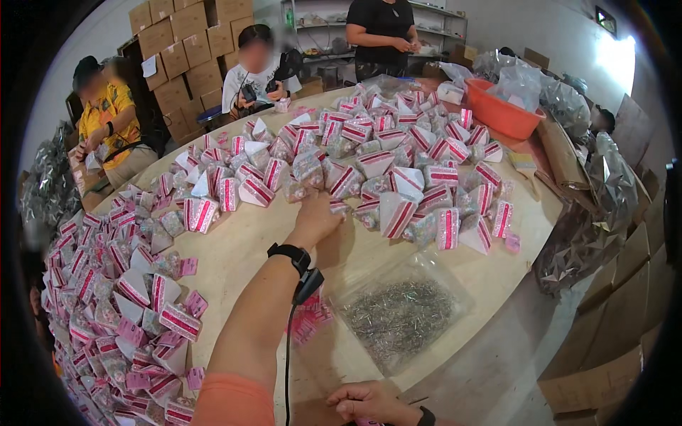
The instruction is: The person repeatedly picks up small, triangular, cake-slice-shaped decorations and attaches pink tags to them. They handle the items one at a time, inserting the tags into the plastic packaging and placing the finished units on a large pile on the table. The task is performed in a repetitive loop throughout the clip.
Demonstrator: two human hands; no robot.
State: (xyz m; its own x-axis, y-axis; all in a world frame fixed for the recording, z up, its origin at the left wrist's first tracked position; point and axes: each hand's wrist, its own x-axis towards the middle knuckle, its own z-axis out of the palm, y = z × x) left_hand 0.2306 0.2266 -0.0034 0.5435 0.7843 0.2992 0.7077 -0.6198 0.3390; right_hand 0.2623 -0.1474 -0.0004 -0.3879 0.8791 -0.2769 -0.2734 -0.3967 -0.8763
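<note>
My left hand reaches far across the table to the near edge of a heap of packets. Its fingers close at the base of a clear packet with multicoloured contents; the fingertips are partly hidden. Near the lower edge, my right hand is curled with its fingers together. A bit of pink shows beneath it, too little to identify. Between the hands, a clear plastic tray holds many small metal pins. Pink tags lie beside the tray, partly behind my left forearm.
Packets with pink-and-white striped headers cover the far table; another heap lines the left side. An orange tub and a brush lie at the right. People sit and stand beyond. Cardboard boxes stand at right.
</note>
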